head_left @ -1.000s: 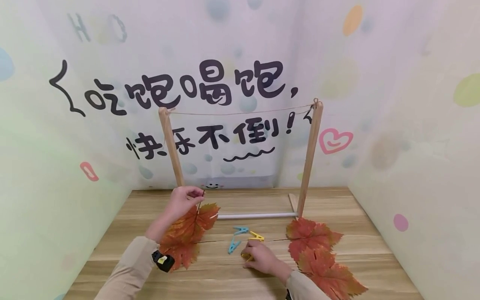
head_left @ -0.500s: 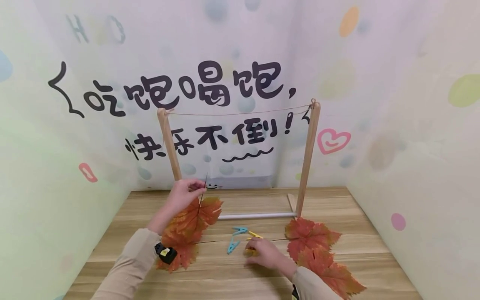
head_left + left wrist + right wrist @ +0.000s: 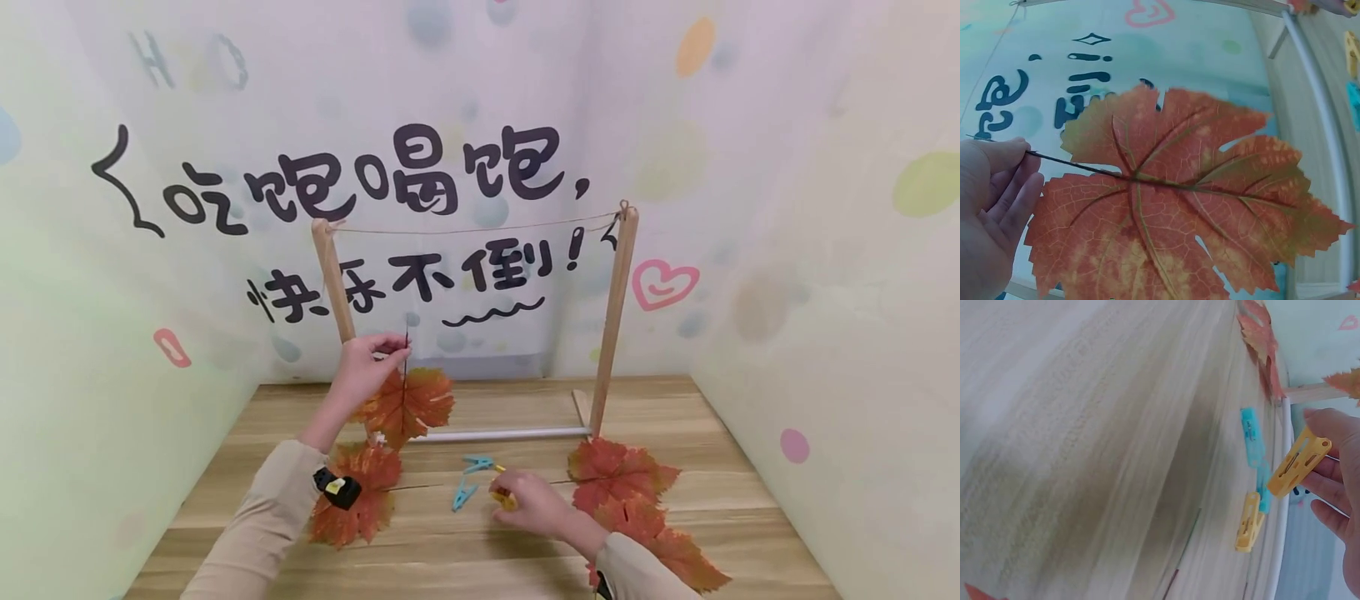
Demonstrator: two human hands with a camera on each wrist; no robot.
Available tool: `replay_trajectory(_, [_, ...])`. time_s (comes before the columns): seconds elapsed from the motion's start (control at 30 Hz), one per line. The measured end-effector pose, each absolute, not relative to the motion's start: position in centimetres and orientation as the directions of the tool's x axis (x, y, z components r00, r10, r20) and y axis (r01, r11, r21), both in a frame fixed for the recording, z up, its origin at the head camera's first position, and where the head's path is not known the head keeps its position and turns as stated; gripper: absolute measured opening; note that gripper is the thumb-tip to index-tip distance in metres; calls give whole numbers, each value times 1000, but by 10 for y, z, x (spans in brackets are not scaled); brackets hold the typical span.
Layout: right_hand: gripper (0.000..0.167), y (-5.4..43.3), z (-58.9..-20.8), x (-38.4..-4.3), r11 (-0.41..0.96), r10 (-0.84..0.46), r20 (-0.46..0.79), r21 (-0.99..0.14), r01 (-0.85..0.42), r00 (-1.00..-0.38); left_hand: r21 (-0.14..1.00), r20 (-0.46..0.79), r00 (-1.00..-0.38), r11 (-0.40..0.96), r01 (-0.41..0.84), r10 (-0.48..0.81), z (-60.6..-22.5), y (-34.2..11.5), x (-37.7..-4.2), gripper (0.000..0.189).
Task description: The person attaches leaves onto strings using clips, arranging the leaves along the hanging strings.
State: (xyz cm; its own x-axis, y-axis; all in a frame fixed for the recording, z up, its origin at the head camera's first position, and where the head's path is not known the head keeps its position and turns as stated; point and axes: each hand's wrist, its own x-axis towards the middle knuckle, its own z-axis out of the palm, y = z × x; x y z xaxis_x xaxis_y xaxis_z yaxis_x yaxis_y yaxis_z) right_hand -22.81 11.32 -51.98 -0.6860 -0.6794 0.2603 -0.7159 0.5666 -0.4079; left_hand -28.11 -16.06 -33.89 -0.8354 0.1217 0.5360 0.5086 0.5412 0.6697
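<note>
My left hand [image 3: 367, 367] pinches the thin dark stem of an orange-red artificial maple leaf [image 3: 420, 407]. That leaf hangs below the fingers, and its veined face fills much of the left wrist view. Between thumb and fingers, my right hand [image 3: 536, 504] holds a yellow clothespin [image 3: 1300, 462], mostly covered by the hand in the head view. Near it on the table lie two blue clothespins, one farther back [image 3: 478, 461] and one closer [image 3: 464, 497]. A second yellow clothespin [image 3: 1248, 522] lies by them, largely hidden behind the right hand in the head view.
A string [image 3: 465, 232] spans two wooden posts, left [image 3: 333, 283] and right [image 3: 617, 317], joined low down by a white bar [image 3: 517, 434]. One leaf [image 3: 360, 500] lies at the left; two overlapping leaves [image 3: 622, 473] lie at the right. A printed backdrop surrounds the table.
My left hand has risen, lifting its leaf off the one beneath, which now shows separately. My right hand has shifted slightly right, with the yellow clothespin in its fingers.
</note>
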Motion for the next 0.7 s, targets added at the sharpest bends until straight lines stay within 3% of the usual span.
replay_trajectory(0.2, [30, 112, -512, -227, 550, -697, 262, -401, -733, -667, 655, 593, -802, 535, 534, 75, -320, -164, -284, 11])
replay_trajectory(0.7, [24, 122, -481, -225, 508, -697, 277, -462, -727, -662, 651, 683, -721, 543, 531, -113, -267, -157, -301, 17])
